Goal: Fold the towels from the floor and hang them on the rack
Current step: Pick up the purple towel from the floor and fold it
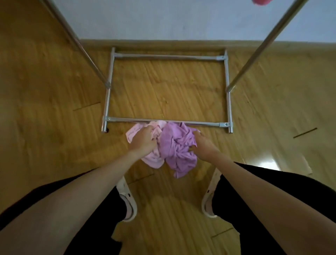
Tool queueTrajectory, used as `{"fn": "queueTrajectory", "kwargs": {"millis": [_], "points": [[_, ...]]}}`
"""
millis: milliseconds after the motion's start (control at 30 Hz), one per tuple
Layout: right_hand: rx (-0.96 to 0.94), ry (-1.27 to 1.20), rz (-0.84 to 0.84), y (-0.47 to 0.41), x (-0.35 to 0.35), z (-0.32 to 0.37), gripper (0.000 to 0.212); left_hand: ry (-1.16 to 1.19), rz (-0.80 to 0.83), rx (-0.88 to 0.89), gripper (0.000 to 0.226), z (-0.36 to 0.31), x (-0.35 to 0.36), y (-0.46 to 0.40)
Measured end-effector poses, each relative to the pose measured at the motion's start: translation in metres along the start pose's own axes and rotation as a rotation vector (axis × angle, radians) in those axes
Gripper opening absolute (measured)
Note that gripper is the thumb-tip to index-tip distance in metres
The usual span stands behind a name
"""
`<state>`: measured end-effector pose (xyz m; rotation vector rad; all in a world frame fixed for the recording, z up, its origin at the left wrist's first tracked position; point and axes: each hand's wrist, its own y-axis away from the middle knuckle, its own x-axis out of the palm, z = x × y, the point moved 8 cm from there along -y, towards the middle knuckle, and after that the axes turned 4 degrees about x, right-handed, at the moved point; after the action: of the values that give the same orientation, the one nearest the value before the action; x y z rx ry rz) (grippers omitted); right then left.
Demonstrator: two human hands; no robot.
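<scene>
Two crumpled towels lie together on the wooden floor against the near base bar of the metal rack point(227, 76). The pale pink towel point(154, 160) is on the left, and my left hand point(143, 140) lies on top of it with fingers curled into the cloth. The purple towel point(178, 145) is on the right. My right hand point(203, 143) grips its right edge, thumb tucked into the folds. The rack's two upright poles rise past both sides of the view.
The rack's rectangular base frame sits against the white wall point(163, 18). A bright pink thing point(260, 2) shows at the top edge near the right pole. My feet in white slippers point(127, 202) stand just behind the towels.
</scene>
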<state>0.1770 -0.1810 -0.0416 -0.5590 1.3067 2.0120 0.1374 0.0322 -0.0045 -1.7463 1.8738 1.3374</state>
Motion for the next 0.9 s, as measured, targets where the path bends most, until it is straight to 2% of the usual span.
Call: {"fn": "queueTrajectory", "kwargs": {"millis": [133, 200, 300, 400, 567, 700, 833, 900], "points": [[0.078, -0.002, 0.044, -0.023, 0.048, -0.038, 0.048, -0.028, 0.138, -0.015, 0.022, 0.023, 0.067, -0.015], [0.094, -0.003, 0.096, -0.028, 0.075, -0.049, 0.054, -0.041, 0.201, -0.035, 0.023, 0.036, 0.101, -0.019], [0.067, -0.013, 0.131, -0.033, 0.111, -0.059, 0.05, -0.007, 0.22, -0.08, 0.026, 0.051, 0.143, -0.019], [0.051, -0.013, 0.171, -0.035, 0.139, -0.061, 0.057, 0.052, 0.17, -0.105, 0.024, 0.058, 0.173, -0.018], [0.077, -0.046, 0.179, -0.029, 0.158, -0.066, 0.087, 0.217, 0.023, -0.183, 0.02, 0.056, 0.187, -0.019], [0.053, -0.081, 0.181, -0.023, 0.155, -0.062, 0.076, 0.333, -0.021, -0.268, 0.02, 0.056, 0.179, -0.017], [0.077, -0.113, 0.192, -0.015, 0.144, -0.056, 0.065, 0.466, -0.201, -0.392, 0.009, 0.059, 0.145, -0.002], [0.091, -0.106, 0.171, -0.009, 0.137, -0.051, 0.053, 0.523, -0.265, -0.418, 0.017, 0.053, 0.124, 0.008]]}}
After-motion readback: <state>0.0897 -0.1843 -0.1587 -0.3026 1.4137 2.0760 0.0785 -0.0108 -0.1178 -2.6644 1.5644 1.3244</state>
